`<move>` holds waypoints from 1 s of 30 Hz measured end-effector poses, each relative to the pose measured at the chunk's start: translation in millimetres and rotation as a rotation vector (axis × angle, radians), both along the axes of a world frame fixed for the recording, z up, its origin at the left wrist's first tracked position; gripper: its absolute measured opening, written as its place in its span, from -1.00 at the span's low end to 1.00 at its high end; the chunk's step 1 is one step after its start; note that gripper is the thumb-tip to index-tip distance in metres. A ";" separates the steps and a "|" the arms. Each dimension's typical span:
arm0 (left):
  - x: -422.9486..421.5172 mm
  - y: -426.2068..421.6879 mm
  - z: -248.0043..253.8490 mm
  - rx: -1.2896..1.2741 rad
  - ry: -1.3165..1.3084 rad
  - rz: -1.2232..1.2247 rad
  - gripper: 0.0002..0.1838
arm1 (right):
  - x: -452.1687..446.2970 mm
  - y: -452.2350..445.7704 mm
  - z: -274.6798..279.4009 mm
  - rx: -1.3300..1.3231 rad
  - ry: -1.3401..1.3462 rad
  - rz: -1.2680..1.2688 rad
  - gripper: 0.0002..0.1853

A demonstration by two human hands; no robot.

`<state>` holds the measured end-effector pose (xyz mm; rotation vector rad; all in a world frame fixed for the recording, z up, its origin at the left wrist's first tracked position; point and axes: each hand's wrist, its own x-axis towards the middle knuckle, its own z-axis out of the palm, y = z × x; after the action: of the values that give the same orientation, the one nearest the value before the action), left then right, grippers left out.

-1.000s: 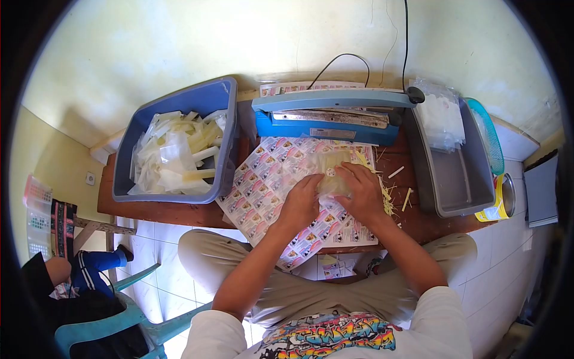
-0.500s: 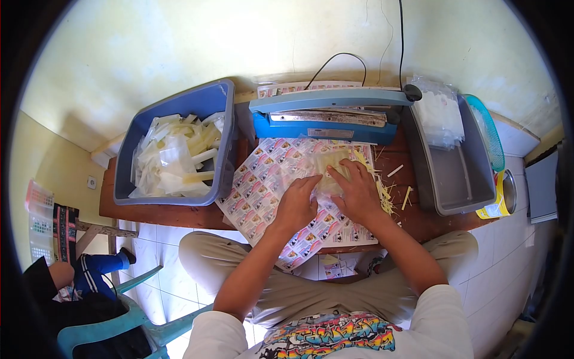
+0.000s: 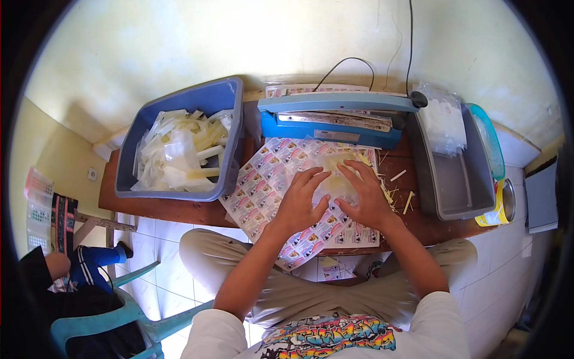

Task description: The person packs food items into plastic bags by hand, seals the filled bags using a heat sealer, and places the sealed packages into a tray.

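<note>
A clear plastic packet with pale yellow contents (image 3: 335,160) lies on sheets of printed paper labels (image 3: 251,179). My left hand (image 3: 304,198) rests at the packet's left side, its fingers apart and curved. On the other side, my right hand (image 3: 366,196) has its fingers spread over the packet's right part. Both thumbs point towards each other near the packet's lower edge. Part of the packet is hidden under my fingers. Just behind it stands a blue impulse sealer (image 3: 335,133) with its long arm raised.
On the left, a blue-grey tub (image 3: 220,190) holds many pale yellow plastic packets. To the right is a grey bin (image 3: 445,200) with clear bags (image 3: 445,125) over its back end. Yellow scraps (image 3: 409,202) lie on the wooden table (image 3: 161,208). A person's leg (image 3: 98,257) shows at far left.
My hands have drawn slightly apart and their fingers have spread more. The packet stays on the printed sheets. The whole view has shifted slightly.
</note>
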<state>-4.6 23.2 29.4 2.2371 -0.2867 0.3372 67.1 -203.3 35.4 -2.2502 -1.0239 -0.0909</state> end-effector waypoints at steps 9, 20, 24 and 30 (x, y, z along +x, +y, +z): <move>7.6 63.1 62.4 -0.118 -0.347 0.270 -0.62 | -9.4 44.8 48.5 0.176 0.032 0.089 -0.21; 31.8 225.9 84.7 -0.059 -0.278 0.704 -0.54 | 45.5 245.5 95.1 0.497 0.027 0.339 -0.31; 43.4 267.1 61.7 -0.036 -0.144 0.727 -0.45 | 78.9 327.3 73.8 0.385 -0.008 0.378 -0.32; 39.9 298.8 40.9 -0.093 0.033 0.761 -0.42 | 107.6 406.2 37.9 0.006 0.026 0.365 -0.44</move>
<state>35.3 322.1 70.3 2.1771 0.6071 0.6905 174.8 202.9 73.3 -2.0171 -1.3987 0.0918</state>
